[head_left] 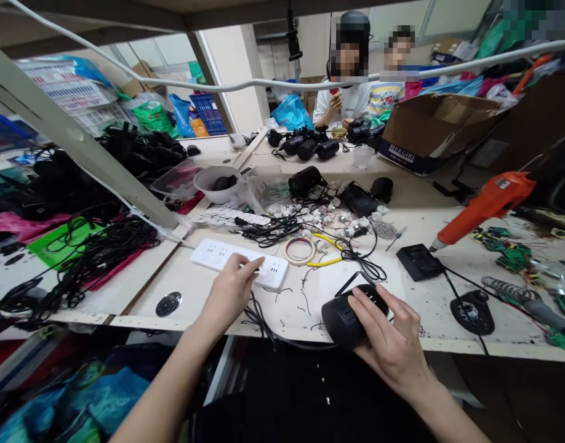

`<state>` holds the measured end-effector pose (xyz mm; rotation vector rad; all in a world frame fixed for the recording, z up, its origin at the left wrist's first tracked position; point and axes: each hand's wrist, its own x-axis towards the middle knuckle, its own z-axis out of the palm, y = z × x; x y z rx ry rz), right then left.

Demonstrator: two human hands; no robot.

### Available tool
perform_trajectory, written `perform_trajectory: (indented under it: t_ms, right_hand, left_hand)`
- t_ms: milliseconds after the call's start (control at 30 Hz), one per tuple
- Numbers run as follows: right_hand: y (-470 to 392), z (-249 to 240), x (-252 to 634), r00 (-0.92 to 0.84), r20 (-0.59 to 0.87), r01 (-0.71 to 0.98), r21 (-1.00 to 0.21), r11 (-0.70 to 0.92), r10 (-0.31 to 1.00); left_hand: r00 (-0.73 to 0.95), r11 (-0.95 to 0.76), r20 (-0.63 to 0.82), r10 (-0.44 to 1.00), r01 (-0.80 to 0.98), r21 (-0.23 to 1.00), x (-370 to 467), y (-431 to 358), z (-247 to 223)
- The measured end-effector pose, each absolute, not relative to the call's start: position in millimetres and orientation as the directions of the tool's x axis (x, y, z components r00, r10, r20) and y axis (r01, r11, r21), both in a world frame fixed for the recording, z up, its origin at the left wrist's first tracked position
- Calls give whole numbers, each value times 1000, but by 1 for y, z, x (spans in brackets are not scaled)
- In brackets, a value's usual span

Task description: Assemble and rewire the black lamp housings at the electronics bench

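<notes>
My left hand is closed in a pinch over the right part of a white power strip. Whatever is between its fingertips is hidden. Black cord hangs just below that hand and runs along the table edge toward the right. In my right hand is a black cylindrical device with a thin bracket, tilted at the front edge of the table. The fingers lie across its slotted top, with the thumb underneath.
Behind the strip lie a tape roll, yellow-handled pliers and tangled cables. An orange electric screwdriver leans in a black holder at right, near a soldering iron. Two people are across the bench. A shelf post slants at left.
</notes>
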<state>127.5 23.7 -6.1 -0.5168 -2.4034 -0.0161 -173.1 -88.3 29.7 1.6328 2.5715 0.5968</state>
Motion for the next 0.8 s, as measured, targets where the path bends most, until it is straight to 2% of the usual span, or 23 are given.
perform_trajectory:
  t_ms: [67,133,433,800]
  right_hand:
    - [18,-5,132,-689,617,392,-122,912,379]
    - [15,-5,134,-667,636,410,-123,904,389]
    - [13,0,129,-643,659,405,-138,904,389]
    - [13,1,142,-632,644,465,-130,876,431]
  left_hand:
    - [-321,304,27,947,918,255,-177,-68,38]
    - [-257,261,-48,965,937,230,-182,-50,42]
    - [-70,100,-195,978,984,146,-183,-26,55]
    - [-24,38,-276,961,998,46,-192,-13,59]
